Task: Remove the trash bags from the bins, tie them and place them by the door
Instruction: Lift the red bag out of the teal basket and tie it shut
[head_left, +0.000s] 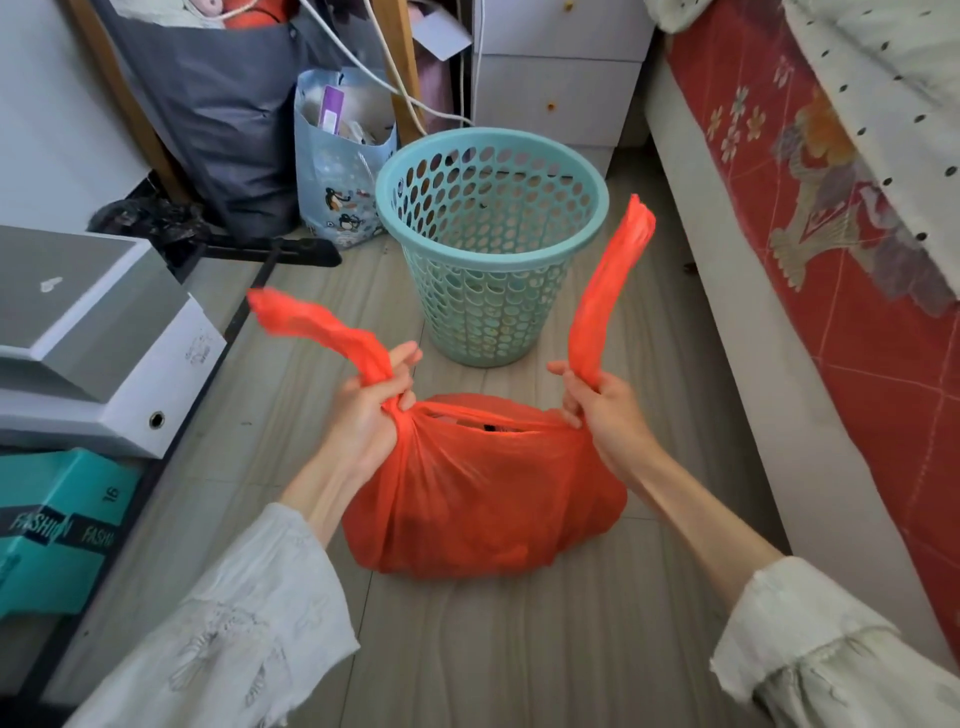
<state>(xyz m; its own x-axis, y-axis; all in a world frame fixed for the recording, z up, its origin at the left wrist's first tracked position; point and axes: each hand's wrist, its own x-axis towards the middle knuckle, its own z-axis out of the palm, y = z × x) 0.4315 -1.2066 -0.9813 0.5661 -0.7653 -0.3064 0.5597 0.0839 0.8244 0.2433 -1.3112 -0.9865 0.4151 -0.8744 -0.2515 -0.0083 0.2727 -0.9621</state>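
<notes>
Tying step: full orange plastic trash bag (483, 488) on floor, frame centre, below empty teal perforated bin (491, 244). Left hand (371, 410) and right hand (605, 402) each gripping a handle. Next, probably: cross handles, knot.

Location: a home bedroom, indicated by a bed (810, 218) with a red floral cover, a white drawer unit (558, 73), stacked storage boxes (98, 338) and a perforated wastebasket (491, 244) on wood-look flooring (519, 649).

Orange-red trash bag (483, 499), perforated turquoise bin (491, 228), red floral bedcover (831, 218).
</notes>
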